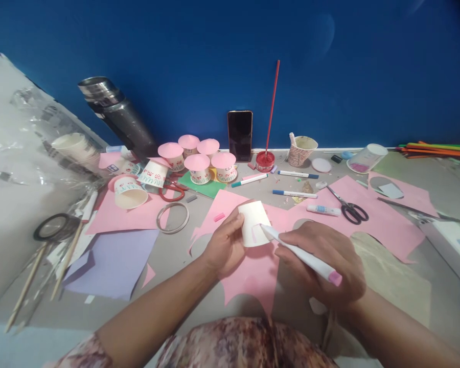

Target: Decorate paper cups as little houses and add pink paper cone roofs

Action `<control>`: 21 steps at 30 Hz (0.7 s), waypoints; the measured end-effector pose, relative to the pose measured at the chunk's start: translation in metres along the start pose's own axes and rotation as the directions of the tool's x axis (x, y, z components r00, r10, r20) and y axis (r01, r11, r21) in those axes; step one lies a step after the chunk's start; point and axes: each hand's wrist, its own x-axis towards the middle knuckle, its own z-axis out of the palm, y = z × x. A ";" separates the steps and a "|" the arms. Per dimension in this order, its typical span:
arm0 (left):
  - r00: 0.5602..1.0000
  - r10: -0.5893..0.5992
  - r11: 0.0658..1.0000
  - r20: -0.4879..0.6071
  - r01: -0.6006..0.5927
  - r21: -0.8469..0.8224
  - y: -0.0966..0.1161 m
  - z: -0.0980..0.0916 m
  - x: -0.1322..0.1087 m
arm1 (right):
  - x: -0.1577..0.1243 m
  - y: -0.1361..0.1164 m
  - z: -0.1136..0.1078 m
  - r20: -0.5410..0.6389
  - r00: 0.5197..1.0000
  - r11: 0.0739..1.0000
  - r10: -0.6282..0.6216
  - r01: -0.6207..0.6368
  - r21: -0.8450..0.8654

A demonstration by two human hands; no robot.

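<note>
My left hand (224, 250) grips a white paper cup (254, 217) from its left side, the cup's narrow end up. A few faint pink lines show on the cup's wall. In my right hand (322, 260) is a white felt-tip marker (304, 255) with a pink end, its tip touching the cup's wall at those lines. Cut pink paper (249, 276) lies on the table under both hands. Behind them stand several decorated paper cups (198, 169) topped with pink paper cones, some on a green sheet (210, 190).
Blue markers (295, 194), a glue stick (323, 210) and black-handled scissors (352, 210) lie behind my right hand. A phone (240, 134) leans on the blue wall beside a red pot (265, 162). At left are a tape roll (173, 217), purple paper (111, 266) and a dark flask (122, 117).
</note>
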 end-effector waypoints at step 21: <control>1.000 -0.019 1.000 -0.010 0.019 0.016 0.003 0.002 0.000 | -0.002 -0.001 0.000 -0.053 0.999 0.996 0.007 -0.012 -0.085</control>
